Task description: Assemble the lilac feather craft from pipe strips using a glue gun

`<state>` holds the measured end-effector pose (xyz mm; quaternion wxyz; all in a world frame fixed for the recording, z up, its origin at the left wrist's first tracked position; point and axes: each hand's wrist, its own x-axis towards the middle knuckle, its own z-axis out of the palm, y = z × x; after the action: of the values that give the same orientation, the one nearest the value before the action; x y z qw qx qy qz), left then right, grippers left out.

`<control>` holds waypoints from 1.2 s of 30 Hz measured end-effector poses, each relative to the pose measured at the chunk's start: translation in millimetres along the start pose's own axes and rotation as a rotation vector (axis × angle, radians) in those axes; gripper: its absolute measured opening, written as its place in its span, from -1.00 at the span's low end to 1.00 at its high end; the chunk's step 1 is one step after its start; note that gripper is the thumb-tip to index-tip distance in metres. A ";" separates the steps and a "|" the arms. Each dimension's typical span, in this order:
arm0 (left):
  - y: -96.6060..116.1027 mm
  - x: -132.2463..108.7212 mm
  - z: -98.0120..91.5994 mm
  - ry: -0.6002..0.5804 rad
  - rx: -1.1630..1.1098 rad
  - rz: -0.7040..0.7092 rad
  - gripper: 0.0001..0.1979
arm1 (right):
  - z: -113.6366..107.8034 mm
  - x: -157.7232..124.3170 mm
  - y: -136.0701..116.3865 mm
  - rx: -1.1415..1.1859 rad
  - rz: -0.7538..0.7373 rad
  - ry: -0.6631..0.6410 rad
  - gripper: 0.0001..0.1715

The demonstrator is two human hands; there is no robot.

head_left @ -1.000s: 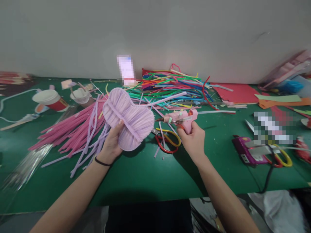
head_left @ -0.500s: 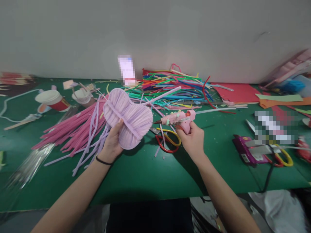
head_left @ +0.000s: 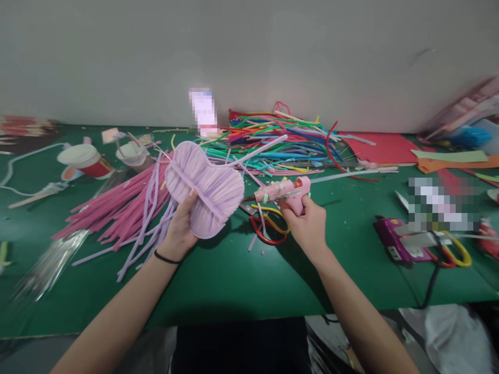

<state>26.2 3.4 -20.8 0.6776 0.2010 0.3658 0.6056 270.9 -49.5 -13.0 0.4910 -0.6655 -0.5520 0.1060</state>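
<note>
A heart-like lilac shape made of pipe cleaners (head_left: pixel 218 184) is held up above the table, its thumb-side face toward me. My left hand (head_left: pixel 182 223) is closed around its lower left edge, thumb on the band across the middle. One loose lilac pipe cleaner (head_left: pixel 257 151) sticks out from its upper right edge. In my right hand (head_left: pixel 310 223) is a pink hot glue gun (head_left: pixel 286 191), a clear glue stick at its back. The nozzle points left, at or very near the shape's right edge; contact cannot be made out.
Red-and-yellow scissors (head_left: pixel 268 228) lie below the glue gun. Pink pipe cleaners (head_left: pixel 117 208) spread at left, near a paper cup (head_left: pixel 88 160). Many-coloured pipe cleaners (head_left: pixel 273 135) are heaped by the wall. A purple device (head_left: pixel 397 241) with a cable lies right.
The glue gun and my right hand have shifted slightly left, bringing the nozzle closer to the shape's edge. My left hand keeps its hold almost unmoved.
</note>
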 end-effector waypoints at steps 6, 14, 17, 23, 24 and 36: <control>0.2 0.7 -0.1 0.014 -0.008 -0.004 -0.64 | 0.5 -0.6 -0.6 -0.011 -0.013 -0.008 -0.69; 0.4 0.6 0.9 0.030 -0.023 -0.011 -0.61 | 3.7 -3.8 -3.9 -0.025 -0.036 -0.027 -0.75; 0.8 0.4 1.4 0.020 -0.024 -0.007 -0.62 | 5.0 -6.9 -6.7 -0.039 -0.060 -0.042 -0.71; 1.4 -0.7 3.3 0.039 -0.027 -0.007 -0.62 | 8.6 -13.2 -9.4 -0.092 -0.178 -0.005 -0.70; 1.3 -0.6 3.1 0.034 -0.026 -0.008 -0.61 | 9.4 -14.0 -8.8 -0.106 -0.193 -0.001 -0.72; 1.7 0.0 2.9 0.038 -0.031 -0.004 -0.66 | 13.2 -16.3 -5.6 -0.125 -0.299 0.012 -0.83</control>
<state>27.2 4.3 -17.7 0.6749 0.1781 0.3696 0.6134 252.4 -56.7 -21.8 0.4622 -0.6058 -0.6475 -0.0069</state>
